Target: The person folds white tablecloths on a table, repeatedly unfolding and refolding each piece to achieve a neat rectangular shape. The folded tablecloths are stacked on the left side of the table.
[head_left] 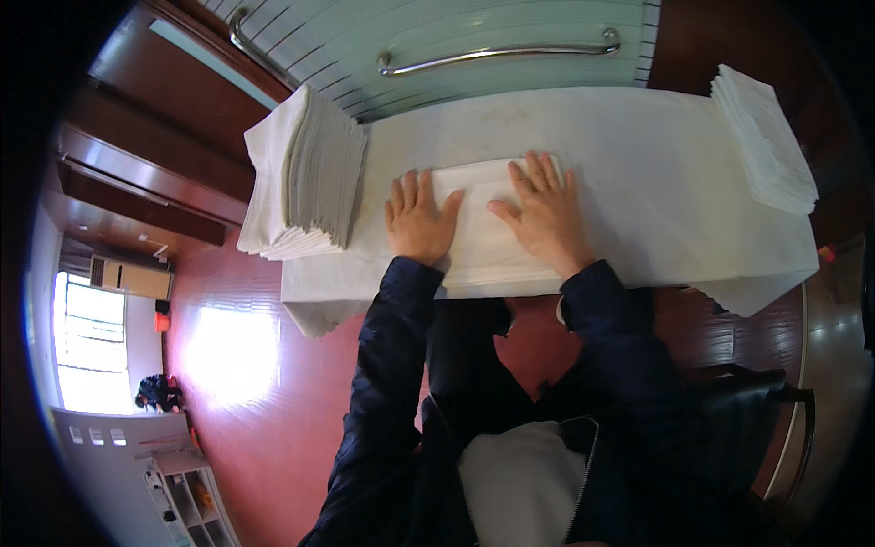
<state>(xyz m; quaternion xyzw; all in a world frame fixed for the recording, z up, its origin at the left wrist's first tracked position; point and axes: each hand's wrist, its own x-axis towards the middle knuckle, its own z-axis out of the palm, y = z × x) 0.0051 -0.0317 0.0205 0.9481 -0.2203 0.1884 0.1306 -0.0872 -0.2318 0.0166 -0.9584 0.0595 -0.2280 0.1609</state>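
Observation:
A folded white cloth (489, 232) lies flat before me on a table with a white tablecloth (649, 178). My left hand (420, 215) rests palm down on the cloth's left edge, fingers spread. Over the right part of the cloth, my right hand (547, 208) is pressed flat, its fingers apart and its thumb pointing inward. Neither hand grips anything. At the table's left end stands a tall stack of folded white cloths (304, 184). A lower pile of folded white cloths (765, 143) sits at the right end.
Behind the table is a pale green panel with a metal handrail (499, 53). A black chair (738, 410) stands at lower right. Far left, a person (158, 393) bends near a window (92, 342), and a shelf unit (191, 499) stands by the wall.

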